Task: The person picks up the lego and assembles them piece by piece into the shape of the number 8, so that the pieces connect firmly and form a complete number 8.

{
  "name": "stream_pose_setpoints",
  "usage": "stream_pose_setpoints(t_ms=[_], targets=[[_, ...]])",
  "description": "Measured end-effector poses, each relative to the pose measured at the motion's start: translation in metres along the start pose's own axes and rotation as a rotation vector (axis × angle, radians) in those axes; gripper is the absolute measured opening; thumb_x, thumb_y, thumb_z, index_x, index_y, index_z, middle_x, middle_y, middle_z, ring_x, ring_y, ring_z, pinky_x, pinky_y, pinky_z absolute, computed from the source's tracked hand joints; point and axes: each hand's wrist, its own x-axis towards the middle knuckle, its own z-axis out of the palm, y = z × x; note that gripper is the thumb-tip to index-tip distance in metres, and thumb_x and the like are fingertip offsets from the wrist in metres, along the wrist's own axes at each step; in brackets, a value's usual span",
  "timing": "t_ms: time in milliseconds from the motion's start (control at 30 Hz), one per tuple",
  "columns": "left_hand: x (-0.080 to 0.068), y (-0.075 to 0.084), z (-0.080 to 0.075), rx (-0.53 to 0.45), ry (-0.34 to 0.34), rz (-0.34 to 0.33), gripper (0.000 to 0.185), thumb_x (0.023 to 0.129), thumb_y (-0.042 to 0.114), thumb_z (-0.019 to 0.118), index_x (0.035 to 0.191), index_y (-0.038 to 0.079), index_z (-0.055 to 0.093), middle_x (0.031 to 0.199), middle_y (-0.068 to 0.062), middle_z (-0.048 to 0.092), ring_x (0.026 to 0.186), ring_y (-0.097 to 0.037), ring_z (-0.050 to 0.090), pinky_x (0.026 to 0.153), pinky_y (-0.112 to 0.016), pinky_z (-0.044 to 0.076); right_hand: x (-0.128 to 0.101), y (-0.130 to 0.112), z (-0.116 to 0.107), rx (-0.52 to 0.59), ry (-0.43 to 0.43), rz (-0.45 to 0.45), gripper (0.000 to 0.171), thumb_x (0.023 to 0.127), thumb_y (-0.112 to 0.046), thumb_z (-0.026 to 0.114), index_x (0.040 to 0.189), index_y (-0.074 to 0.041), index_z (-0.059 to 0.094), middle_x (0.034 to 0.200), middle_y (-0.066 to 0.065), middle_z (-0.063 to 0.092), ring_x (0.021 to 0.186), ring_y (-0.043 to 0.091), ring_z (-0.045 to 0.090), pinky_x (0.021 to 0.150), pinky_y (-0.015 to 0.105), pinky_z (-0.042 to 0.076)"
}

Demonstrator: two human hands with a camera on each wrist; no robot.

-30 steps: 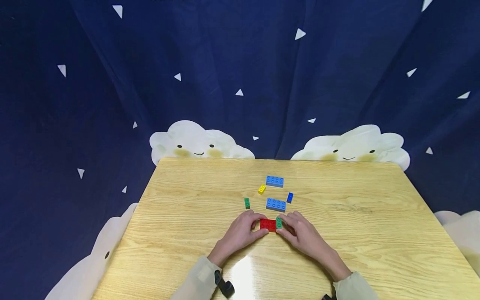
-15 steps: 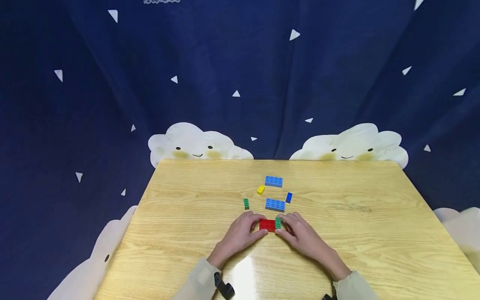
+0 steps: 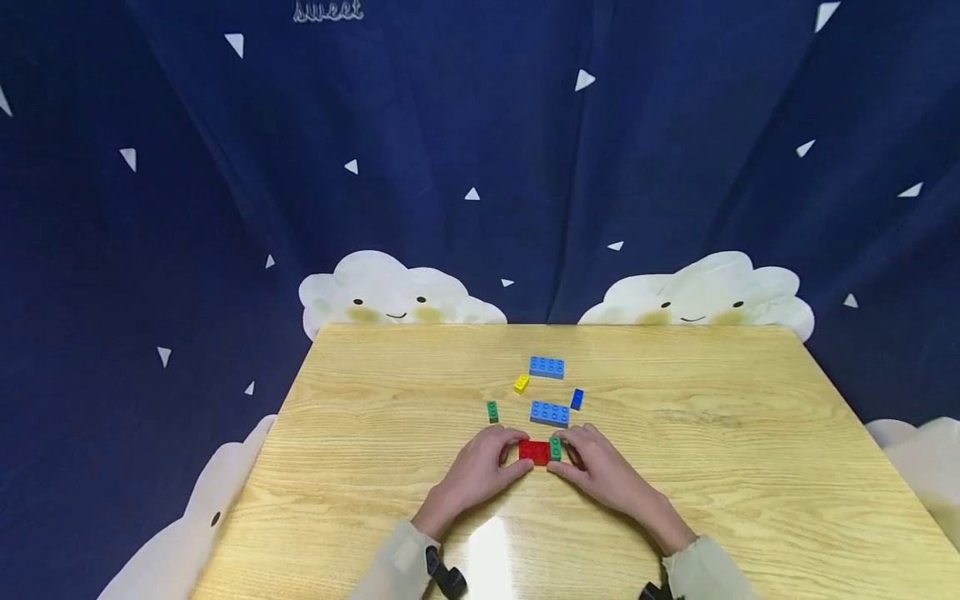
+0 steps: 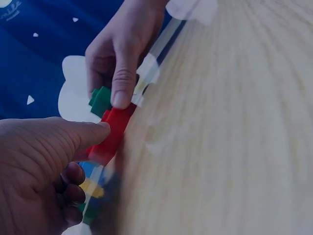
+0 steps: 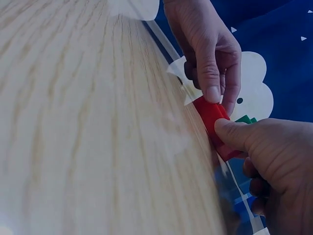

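Note:
In the head view a red building brick (image 3: 533, 452) lies on the table between both hands. A small green brick (image 3: 555, 448) sits on top of its right end; in the left wrist view this green brick (image 4: 100, 101) rises above the red one (image 4: 115, 132). My left hand (image 3: 483, 463) grips the red brick's left end between thumb and fingers. With thumb and fingers, my right hand (image 3: 602, 468) pinches the right end, at the green brick. Its thumb lies against the red side in the right wrist view. Whether the studs are fully joined cannot be seen.
Behind the hands lie two light-blue bricks, one near (image 3: 550, 413) and one far (image 3: 547, 367). A yellow brick (image 3: 521, 383), a dark-blue brick (image 3: 577, 399) and another green brick (image 3: 492, 412) are beside them. The wooden table (image 3: 375, 400) ends at a navy curtain (image 3: 420, 125).
The head view has shifted slightly. Both hands keep their hold at the red and green bricks; the right thumb's tip has slid a little left and down. The loose bricks have not moved.

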Motion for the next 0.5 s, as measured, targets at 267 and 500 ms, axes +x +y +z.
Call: stream_pose_setpoints(t_ms=[267,500], targets=[[0.001,-0.009,-0.009,-0.033,0.046,0.009,0.034,0.097,0.033,0.077,0.124,0.014,0.075,0.077,-0.001,0.056,0.071,-0.007,0.044,0.062,-0.022,0.035,-0.001,0.0,-0.001,-0.008,-0.004,0.036,0.033,0.096,-0.037,0.077,0.121,-0.017,0.068,0.078,-0.01,0.049,0.079,0.009,0.04,0.067,0.026,0.034],[0.005,-0.016,-0.021,-0.039,0.084,-0.011,0.034,0.098,0.029,0.075,0.127,0.012,0.073,0.075,-0.003,0.056,0.068,-0.007,0.044,0.062,-0.024,0.037,0.0,0.0,-0.002,0.01,-0.014,0.049,0.032,0.097,-0.039,0.075,0.118,-0.017,0.068,0.077,-0.009,0.048,0.078,0.01,0.04,0.066,0.026,0.034]])
